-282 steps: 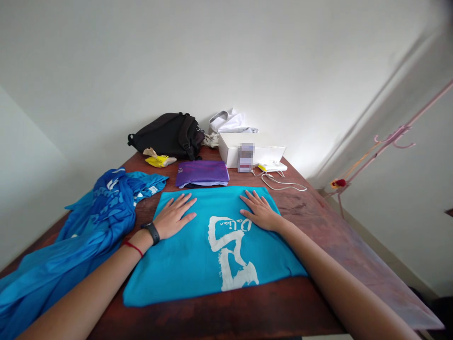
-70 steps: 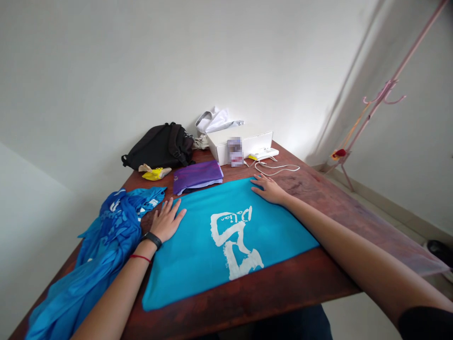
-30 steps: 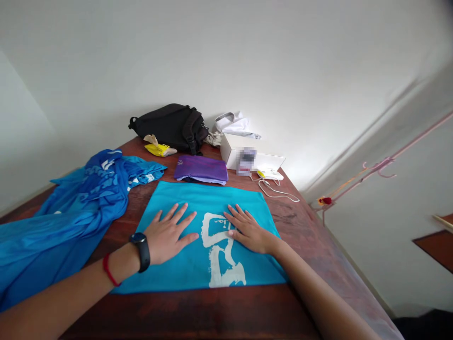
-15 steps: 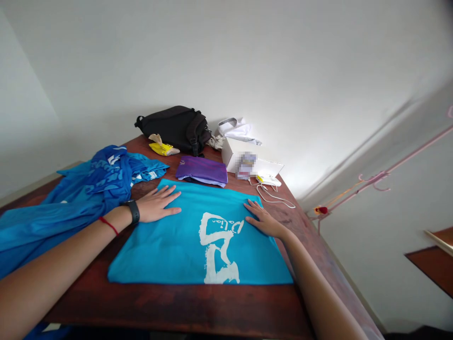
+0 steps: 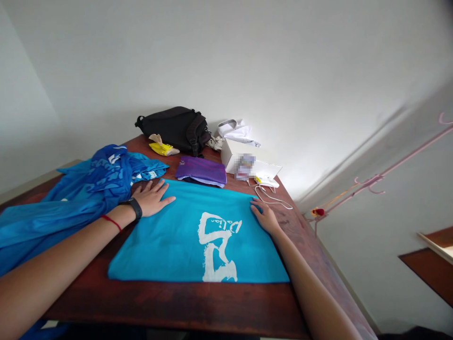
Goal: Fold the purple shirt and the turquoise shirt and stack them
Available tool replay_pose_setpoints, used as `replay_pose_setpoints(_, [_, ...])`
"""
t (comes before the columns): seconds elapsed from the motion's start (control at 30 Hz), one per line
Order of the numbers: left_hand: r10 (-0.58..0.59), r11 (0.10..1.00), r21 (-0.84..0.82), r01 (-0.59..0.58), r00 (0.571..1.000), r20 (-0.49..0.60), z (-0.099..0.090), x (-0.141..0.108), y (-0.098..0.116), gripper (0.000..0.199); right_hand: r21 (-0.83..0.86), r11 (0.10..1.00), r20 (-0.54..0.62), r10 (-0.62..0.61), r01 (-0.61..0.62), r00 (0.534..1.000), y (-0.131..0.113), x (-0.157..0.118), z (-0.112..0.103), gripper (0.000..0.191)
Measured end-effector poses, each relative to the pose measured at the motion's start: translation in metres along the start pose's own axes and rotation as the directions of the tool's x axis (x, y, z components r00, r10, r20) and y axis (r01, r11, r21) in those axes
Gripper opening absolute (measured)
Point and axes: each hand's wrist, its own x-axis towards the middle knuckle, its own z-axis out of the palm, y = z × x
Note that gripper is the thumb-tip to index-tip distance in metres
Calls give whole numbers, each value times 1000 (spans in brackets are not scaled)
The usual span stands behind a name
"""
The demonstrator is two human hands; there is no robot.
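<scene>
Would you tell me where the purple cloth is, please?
In the head view, the purple cloth lies left of centre, between the turquoise cloth and the black bag, left of the white box.

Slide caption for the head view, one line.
Left hand and right hand at opposite edges of a flat turquoise cloth.

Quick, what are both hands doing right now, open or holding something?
Left hand: open, fingers spread at the left edge of the turquoise Dalian-print cloth, gripping nothing.
Right hand: open at its far right corner.

Left hand [image 5: 150, 200]: lies across the left edge of printed cloth [image 5: 173, 241].
Right hand [image 5: 264, 216]: rests at its right edge.
Behind: purple cloth [image 5: 201, 170], bag [image 5: 170, 125], box [image 5: 228, 158].
</scene>
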Motion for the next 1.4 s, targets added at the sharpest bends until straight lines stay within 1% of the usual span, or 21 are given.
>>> replay_pose_setpoints(0.13, [1, 1000, 2, -1, 1000, -25, 1, -3, 4, 84, 8, 1000, -43, -5, 6, 999, 6, 1, 1, 38])
replay_pose_setpoints(0.27, [4, 1000, 9, -4, 999, -32, 3, -5, 7, 88, -20, 999, -11, -33, 33, 999, 10, 2, 3, 39])
replay_pose_setpoints(0.4, [8, 1000, 11, -8, 1000, -23, 4, -7, 8, 86, -44, 997, 6, -55, 56, 998, 11, 2, 4, 40])
replay_pose_setpoints(0.63, [5, 1000, 19, -5, 1000, -4, 2, -8, 8, 83, -62, 996, 25, -58, 59, 998, 9, 2, 3, 42])
replay_pose_setpoints(1.03, [-7, 998, 55, 5, 1000, 23, -2, -10, 11, 85, -54, 996, 18, -63, 64, 998, 6, 1, 2, 42])
replay_pose_setpoints(1.2, [-9, 998, 67, 7, 1000, 29, 0, -9, 9, 87, -54, 996, 24, -69, 70, 997, 4, 1, 2, 42])
replay_pose_setpoints(1.27, [4, 998, 55, -5, 1000, 4, 1, -9, 8, 86, -54, 996, 28, -69, 71, 997, 4, 1, 1, 41])
replay_pose_setpoints(1.4, [91, 996, 8, -90, 994, -61, 0, -10, 10, 76, -59, 996, 36, -69, 71, 997, 3, 0, 0, 41])
